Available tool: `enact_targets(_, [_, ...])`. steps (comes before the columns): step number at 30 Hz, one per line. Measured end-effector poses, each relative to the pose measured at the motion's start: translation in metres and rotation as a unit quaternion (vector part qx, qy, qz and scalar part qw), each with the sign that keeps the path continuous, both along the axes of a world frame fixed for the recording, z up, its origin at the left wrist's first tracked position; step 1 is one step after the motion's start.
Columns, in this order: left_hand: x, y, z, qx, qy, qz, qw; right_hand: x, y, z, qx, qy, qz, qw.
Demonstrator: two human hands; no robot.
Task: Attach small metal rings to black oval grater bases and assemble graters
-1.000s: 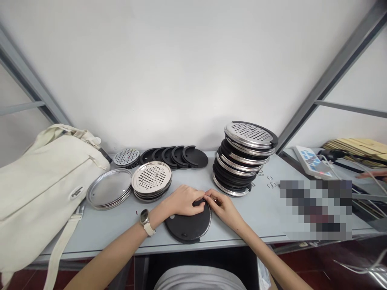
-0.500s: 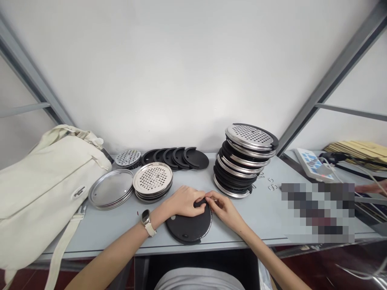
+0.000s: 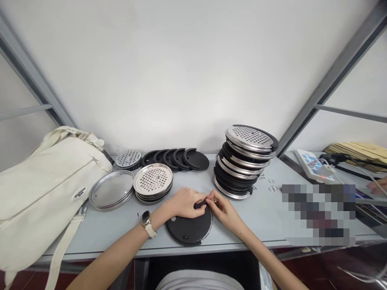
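Observation:
A black round disc (image 3: pixel 190 228) lies flat near the table's front edge. My left hand (image 3: pixel 184 202) rests on its far rim, fingers curled and pinching a small black part at the edge. My right hand (image 3: pixel 223 211) meets it from the right, fingertips pinched at the same spot on the rim; what it grips is too small to make out. A watch sits on my left wrist.
A tall leaning stack of black and perforated steel discs (image 3: pixel 246 161) stands behind to the right. A row of black notched discs (image 3: pixel 178 158), perforated steel discs (image 3: pixel 153 180) and plain steel plates (image 3: pixel 111 190) lie left. A cream bag (image 3: pixel 45 181) fills the left end. Another person's hand (image 3: pixel 377 185) shows far right.
Both hands stay pinched at the disc's far rim with only slight finger shifts. The view has drifted a little; the other person's hand moved slightly at the far right.

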State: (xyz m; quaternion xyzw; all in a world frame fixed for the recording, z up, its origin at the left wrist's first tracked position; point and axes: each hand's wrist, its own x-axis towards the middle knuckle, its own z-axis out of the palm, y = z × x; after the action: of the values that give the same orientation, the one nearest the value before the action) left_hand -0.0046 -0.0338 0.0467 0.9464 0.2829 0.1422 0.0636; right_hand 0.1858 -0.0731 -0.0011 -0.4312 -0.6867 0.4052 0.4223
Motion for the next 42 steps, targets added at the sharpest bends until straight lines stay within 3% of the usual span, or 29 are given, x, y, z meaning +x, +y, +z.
enact_targets(12, [-0.001,0.001,-0.002,0.007,0.012,0.0,1.0,-0.001,-0.005,0.014,0.104,-0.051,-0.05,0.992])
enact_targets(22, [-0.001,0.001,-0.001,0.003,0.015,-0.001,1.0,0.001,-0.003,0.006,0.065,-0.06,-0.063,0.994])
enact_targets(26, [-0.001,0.001,-0.002,0.007,0.014,0.007,1.0,0.001,-0.002,0.006,0.051,-0.013,-0.049,0.997])
enact_targets(42, [0.001,0.001,-0.003,-0.004,-0.01,0.021,1.0,0.0,-0.003,0.011,0.084,-0.034,-0.026,0.996])
